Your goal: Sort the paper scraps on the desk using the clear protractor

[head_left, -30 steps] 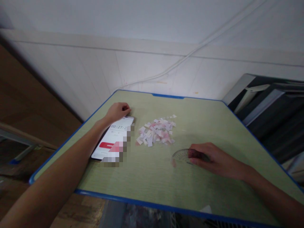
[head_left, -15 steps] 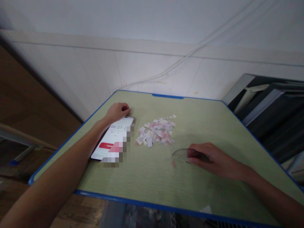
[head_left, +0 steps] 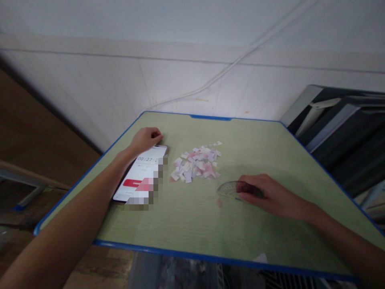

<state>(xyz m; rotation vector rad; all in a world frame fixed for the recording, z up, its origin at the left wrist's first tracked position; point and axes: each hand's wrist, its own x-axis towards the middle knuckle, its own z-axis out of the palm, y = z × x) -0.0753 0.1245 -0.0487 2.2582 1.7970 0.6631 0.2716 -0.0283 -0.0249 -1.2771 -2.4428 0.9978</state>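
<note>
My right hand [head_left: 264, 192] pinches a clear half-round protractor [head_left: 227, 189] between thumb and fingers, low over the table's right half. A small pinkish scrap [head_left: 219, 203] lies just below the protractor's left end. To the left of it is a loose heap of small white and pink paper pieces [head_left: 197, 162]. My left hand [head_left: 146, 138] rests at the far left of the table, its fingers curled in with nothing visible in them. Under that wrist lies a phone [head_left: 141, 172] with a timer on its screen, partly covered by my forearm and by blurring.
The green table [head_left: 180, 220] has a blue rim and stands against a white wall [head_left: 192, 84] with a cable [head_left: 216, 76]. Dark flat panels [head_left: 345, 132] lean at the right, and a brown board [head_left: 39, 112] stands at the left. A white scrap [head_left: 260, 258] sits at the near edge.
The whole view has shifted slightly, so the table sits a little higher in it. Both hands keep nearly the same pose, and the protractor stays in my right hand.
</note>
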